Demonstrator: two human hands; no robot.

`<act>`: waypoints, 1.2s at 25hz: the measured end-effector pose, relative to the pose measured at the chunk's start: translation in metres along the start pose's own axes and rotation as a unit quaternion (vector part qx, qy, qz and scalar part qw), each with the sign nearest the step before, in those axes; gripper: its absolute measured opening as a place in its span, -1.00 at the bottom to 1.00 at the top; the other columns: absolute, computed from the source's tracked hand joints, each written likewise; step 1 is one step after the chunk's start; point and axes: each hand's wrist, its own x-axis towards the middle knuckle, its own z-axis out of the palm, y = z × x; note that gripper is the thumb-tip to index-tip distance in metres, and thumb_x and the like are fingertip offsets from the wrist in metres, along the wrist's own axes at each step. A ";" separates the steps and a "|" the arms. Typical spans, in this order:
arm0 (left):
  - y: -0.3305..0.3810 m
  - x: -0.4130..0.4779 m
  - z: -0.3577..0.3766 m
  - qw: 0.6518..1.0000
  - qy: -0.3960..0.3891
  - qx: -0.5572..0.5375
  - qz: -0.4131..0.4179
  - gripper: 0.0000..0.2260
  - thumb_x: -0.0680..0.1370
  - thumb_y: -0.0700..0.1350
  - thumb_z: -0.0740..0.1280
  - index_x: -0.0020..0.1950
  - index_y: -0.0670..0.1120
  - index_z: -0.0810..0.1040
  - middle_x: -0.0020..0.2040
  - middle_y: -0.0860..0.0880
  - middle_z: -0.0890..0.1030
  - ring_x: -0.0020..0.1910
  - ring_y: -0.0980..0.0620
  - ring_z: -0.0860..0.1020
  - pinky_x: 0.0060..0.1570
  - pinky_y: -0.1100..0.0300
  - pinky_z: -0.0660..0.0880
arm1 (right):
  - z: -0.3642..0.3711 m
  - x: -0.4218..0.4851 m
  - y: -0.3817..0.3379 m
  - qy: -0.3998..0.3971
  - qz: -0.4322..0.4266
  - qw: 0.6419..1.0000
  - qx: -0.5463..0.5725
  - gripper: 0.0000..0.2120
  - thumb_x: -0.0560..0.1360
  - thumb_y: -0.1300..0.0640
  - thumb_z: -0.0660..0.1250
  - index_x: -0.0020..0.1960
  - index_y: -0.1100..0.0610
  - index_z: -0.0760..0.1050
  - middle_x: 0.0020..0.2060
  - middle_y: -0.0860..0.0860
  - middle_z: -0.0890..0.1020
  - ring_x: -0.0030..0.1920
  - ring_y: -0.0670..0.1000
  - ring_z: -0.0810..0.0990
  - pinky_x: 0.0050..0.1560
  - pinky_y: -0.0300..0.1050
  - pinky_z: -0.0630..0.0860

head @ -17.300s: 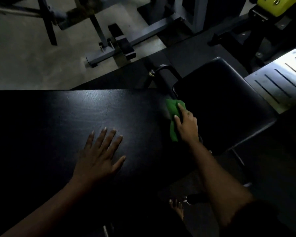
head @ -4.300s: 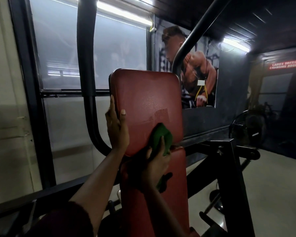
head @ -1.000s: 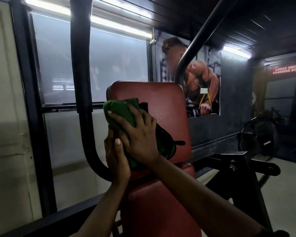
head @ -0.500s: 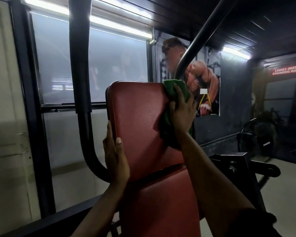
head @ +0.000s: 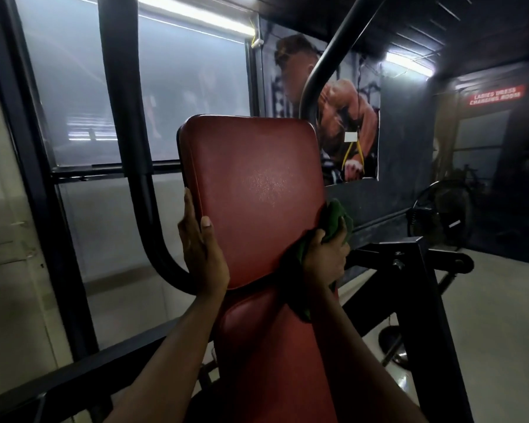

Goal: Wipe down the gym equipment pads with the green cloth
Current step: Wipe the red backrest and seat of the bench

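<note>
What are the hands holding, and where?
Right hand grips the green cloth by its bunched middle; left hand only presses the red pad's left edge.

Right hand [head: 322, 257] has dropped with the green cloth [head: 336, 218] from the top right corner of the upper red pad [head: 257, 193] to its lower right edge, right of frame centre. Cloth now bunched against that side edge.
</note>
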 end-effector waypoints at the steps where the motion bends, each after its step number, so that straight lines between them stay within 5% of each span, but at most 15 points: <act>1: -0.001 0.000 0.000 1.000 0.001 0.001 -0.001 -0.24 0.45 0.40 -0.15 0.50 -0.04 0.11 0.35 0.10 0.25 0.13 0.68 0.21 0.03 0.74 0.17 | 0.001 -0.011 0.000 0.012 0.013 1.000 -0.003 -0.49 0.51 0.03 0.16 0.45 -0.07 0.16 0.28 0.23 0.41 0.23 0.26 0.43 0.22 0.16 0.32; 5: 0.000 0.001 0.000 1.000 0.003 0.007 -0.007 -0.26 0.44 0.41 -0.16 0.50 0.02 0.11 0.41 -0.01 0.30 0.14 0.61 0.27 0.00 0.73 0.20 | 0.000 -0.061 -0.001 0.007 -0.007 1.000 0.000 -0.46 0.50 0.06 0.18 0.46 -0.06 0.15 0.30 0.20 0.39 0.28 0.22 0.39 0.23 0.14 0.30; 9: 0.002 0.000 -0.003 0.999 -0.015 0.021 -0.025 -0.25 0.42 0.43 -0.16 0.50 0.05 0.09 0.40 -0.12 0.33 0.23 0.19 0.38 -0.01 0.71 0.22 | -0.003 -0.136 0.002 -0.049 -0.112 0.992 0.003 -0.40 0.42 0.03 0.16 0.44 -0.12 0.14 0.36 0.12 0.37 0.30 0.14 0.39 0.17 0.01 0.28; 12: 0.009 0.001 -0.010 0.997 -0.062 0.015 -0.038 -0.30 0.47 0.37 -0.07 0.51 0.02 0.04 0.43 -0.09 0.27 0.22 0.27 0.29 0.07 0.70 0.17 | -0.014 -0.172 0.005 -0.128 -0.199 0.970 -0.048 -0.39 0.46 0.06 0.25 0.41 -0.20 0.06 0.42 0.11 0.31 0.36 0.12 0.34 0.14 -0.03 0.24; 15: 0.010 -0.007 -0.030 0.987 -0.118 -0.036 -0.100 -0.48 0.57 0.16 -0.02 0.51 0.06 0.04 0.42 0.12 0.20 0.38 0.21 0.21 0.31 0.40 0.18 | -0.041 -0.177 0.010 -0.198 -0.311 0.927 -0.068 -0.47 0.50 0.08 0.24 0.37 -0.22 0.12 0.39 0.14 0.35 0.34 0.14 0.36 0.24 0.07 0.30; 20: 0.000 -0.092 -0.067 0.985 -0.058 -0.073 -0.144 -0.57 0.56 0.00 0.11 0.43 0.04 0.18 0.42 0.08 0.25 0.30 0.32 0.32 0.16 0.58 0.29 | -0.069 -0.167 0.031 -0.148 -0.325 0.934 -0.026 -0.52 0.44 0.03 0.10 0.33 -0.26 0.25 0.41 0.04 0.30 0.35 0.04 0.25 0.24 -0.03 0.17; 22: -0.013 -0.120 -0.068 0.977 -0.065 -0.095 -0.179 -0.61 0.54 0.01 0.09 0.38 0.07 0.20 0.37 0.15 0.31 0.28 0.36 0.34 0.24 0.45 0.31 | -0.055 -0.175 0.049 -0.150 -0.330 0.928 -0.082 -0.51 0.41 -0.04 0.08 0.34 -0.27 0.23 0.44 0.01 0.24 0.39 0.04 0.16 0.28 0.04 0.13; 25: -0.029 -0.134 -0.064 0.967 -0.098 -0.093 -0.218 -0.48 0.50 0.18 0.09 0.43 0.04 0.22 0.45 0.00 0.29 0.43 0.11 0.28 0.43 0.05 0.26 | -0.031 -0.174 0.072 -0.174 -0.327 0.922 -0.117 -0.49 0.40 -0.18 0.01 0.36 -0.27 0.18 0.45 -0.01 0.23 0.42 0.05 0.13 0.31 0.17 0.11; 30: -0.042 -0.132 -0.052 0.980 -0.133 -0.021 -0.143 -0.43 0.43 0.43 -0.02 0.36 0.20 0.17 0.49 -0.06 0.17 0.47 0.15 0.14 0.38 0.48 0.12 | -0.018 -0.121 0.079 -0.105 -0.326 0.937 -0.065 -0.55 0.41 -0.13 0.00 0.28 -0.15 0.28 0.34 0.11 0.42 0.35 0.05 0.21 0.26 -0.02 0.12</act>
